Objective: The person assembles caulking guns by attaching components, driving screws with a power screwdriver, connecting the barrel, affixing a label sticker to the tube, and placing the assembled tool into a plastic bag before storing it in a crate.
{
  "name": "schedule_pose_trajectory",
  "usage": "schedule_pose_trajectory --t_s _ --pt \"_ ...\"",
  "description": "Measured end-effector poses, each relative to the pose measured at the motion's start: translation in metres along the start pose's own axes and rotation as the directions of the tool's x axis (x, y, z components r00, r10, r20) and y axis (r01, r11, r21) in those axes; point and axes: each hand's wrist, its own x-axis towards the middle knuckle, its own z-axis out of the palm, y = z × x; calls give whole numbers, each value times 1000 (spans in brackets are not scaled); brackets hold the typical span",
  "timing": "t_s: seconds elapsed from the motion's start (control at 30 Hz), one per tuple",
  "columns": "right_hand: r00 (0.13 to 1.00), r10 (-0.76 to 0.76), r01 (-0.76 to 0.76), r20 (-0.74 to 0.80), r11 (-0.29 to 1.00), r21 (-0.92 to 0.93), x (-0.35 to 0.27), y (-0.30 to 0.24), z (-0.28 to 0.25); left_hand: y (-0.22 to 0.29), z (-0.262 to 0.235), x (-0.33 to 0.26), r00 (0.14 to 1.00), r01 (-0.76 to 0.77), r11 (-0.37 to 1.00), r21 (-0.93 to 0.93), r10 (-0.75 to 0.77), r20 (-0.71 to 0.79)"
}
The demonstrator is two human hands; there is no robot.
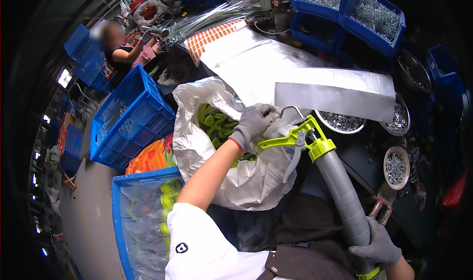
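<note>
A caulking gun [340,186] with a grey barrel and lime-green head slants across the right side, its bent metal rod pointing up and away. Around the lower barrel, near its green end ring, my gloved right hand [378,243] is closed. My gloved left hand [254,123] is closed beside the rod's hooked end, above the opening of a white woven sack [246,189]. Whatever its fingers hold, if anything, is hidden. Lime-green parts [213,122] fill the sack. The gun's green handle and grey trigger [297,157] overlap the sack's right edge.
Blue bins [372,21] of small metal hardware stand at the back right. Bowls of nuts and screws [396,167] sit at right. A blue crate [120,206] of bagged green-headed items is at lower left, another crate [133,117] beyond. A person [123,51] sits far left.
</note>
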Motion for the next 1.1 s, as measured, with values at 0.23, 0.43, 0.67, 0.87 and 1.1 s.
schedule_pose_trajectory --t_s 0.23,0.43,0.67,0.87,1.1 --pt "996 80 -82 49 996 37 12 -10 -2 -9 -4 1 992 -81 994 -68 74 -102" --pt "997 66 -67 28 997 49 21 -18 0 -11 -3 3 991 -16 1000 -24 13 -136" --pt "987 4 -14 163 998 59 46 -2 0 -11 4 8 940 -49 999 -11 43 -339" --pt "962 36 -48 271 998 40 60 -3 -14 6 -7 17 758 -194 975 110 220 -614" --pt "944 -33 -41 328 976 215 89 -41 -29 -8 -46 6 618 -456 716 529 682 -391"
